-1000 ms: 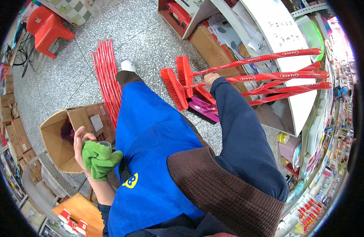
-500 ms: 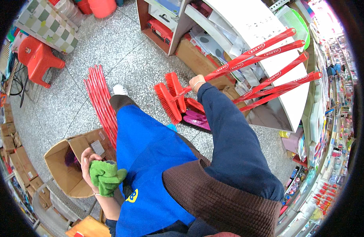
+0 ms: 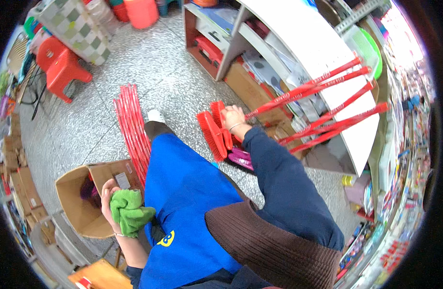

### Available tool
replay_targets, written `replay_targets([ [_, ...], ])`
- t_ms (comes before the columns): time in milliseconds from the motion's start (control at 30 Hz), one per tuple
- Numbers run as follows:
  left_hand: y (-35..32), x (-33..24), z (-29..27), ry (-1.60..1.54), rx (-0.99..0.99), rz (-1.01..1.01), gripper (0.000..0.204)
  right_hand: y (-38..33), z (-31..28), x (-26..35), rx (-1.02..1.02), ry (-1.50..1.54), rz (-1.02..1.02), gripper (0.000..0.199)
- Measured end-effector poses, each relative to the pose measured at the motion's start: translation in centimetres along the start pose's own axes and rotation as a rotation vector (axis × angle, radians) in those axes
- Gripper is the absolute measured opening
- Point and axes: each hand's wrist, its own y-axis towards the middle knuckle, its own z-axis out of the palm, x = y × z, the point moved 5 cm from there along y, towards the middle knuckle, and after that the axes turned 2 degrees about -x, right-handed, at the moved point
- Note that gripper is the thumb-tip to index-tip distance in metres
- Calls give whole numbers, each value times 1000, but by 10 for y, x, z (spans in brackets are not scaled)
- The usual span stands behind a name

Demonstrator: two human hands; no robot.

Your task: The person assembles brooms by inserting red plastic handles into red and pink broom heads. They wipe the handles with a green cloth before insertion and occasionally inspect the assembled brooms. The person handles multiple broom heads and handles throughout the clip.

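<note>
My left hand (image 3: 107,196) is curled around a green cloth (image 3: 130,212), which leaves my right hand (image 3: 233,118) free. That one bends over the red brooms (image 3: 303,90), but I can't tell how tightly. They lean by the white counter (image 3: 317,33), maybe to stay up. Compared with half a second ago, my right hand is nearer the brush heads (image 3: 211,137)
</note>
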Motion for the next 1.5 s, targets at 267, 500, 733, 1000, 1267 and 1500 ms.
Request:
replay_targets([
  [267, -15, -5, -26, 176, 36, 150, 26, -8, -93, 244, 467, 1542, -216, 32],
  [500, -57, 20, -73, 568, -384, 456, 20, -184, -134, 375, 1570, 1764, -262, 53],
  [733, -81, 39, -81, 649, -309, 515, 28, -165, -105, 350, 1120, 1556, -69, 33],
  [1000, -63, 113, -121, 899, 285, 262, 46, -122, -118, 301, 534, 1718, -8, 30],
  [1267, -5, 219, -207, 1290, 150, -206, 36, -143, -122, 242, 403, 439, -636, 37],
  [1500, 80, 225, -213, 1131, 40, -94, 31, -67, -118, 222, 210, 921, -260, 34],
])
